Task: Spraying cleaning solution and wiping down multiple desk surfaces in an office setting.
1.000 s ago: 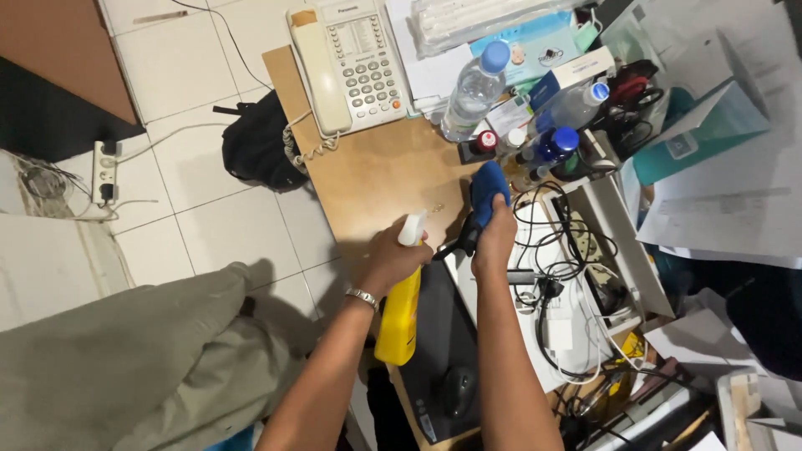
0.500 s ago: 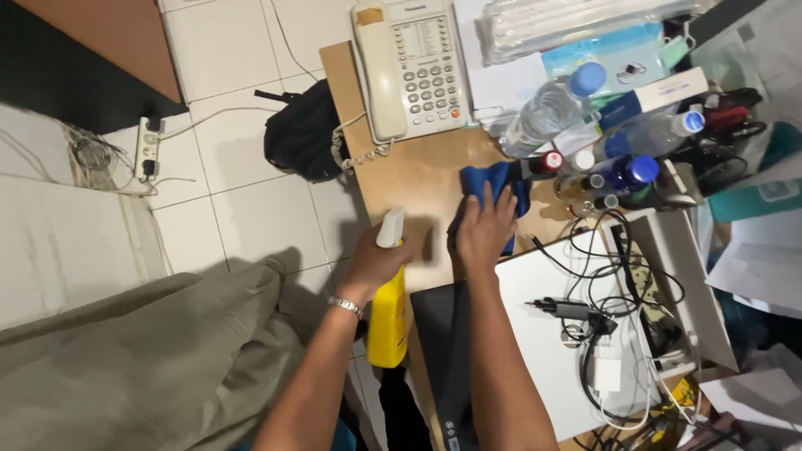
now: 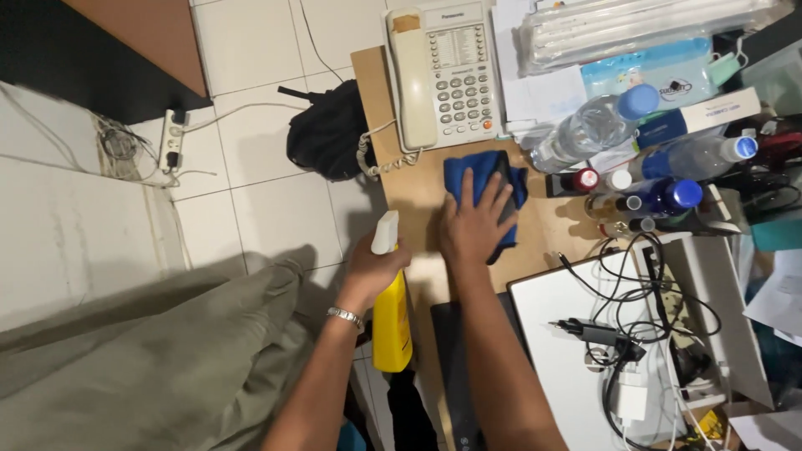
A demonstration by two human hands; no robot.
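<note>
While the right hand [image 3: 474,224] is lying flat with fingers spread on a blue cloth [image 3: 484,190], it is pressing the cloth onto the wooden worktop [image 3: 418,196] just below the white desk telephone [image 3: 441,77]; its grip is open, pinching nothing. The left hand [image 3: 374,269] is wrapping its grip tight round the neck of a yellow spray bottle [image 3: 390,321] with a white nozzle, holding it at the worktop's edge above the tiled floor [image 3: 259,192]; clear plastic bottles [image 3: 591,129] are lying close to the cloth's right.
</note>
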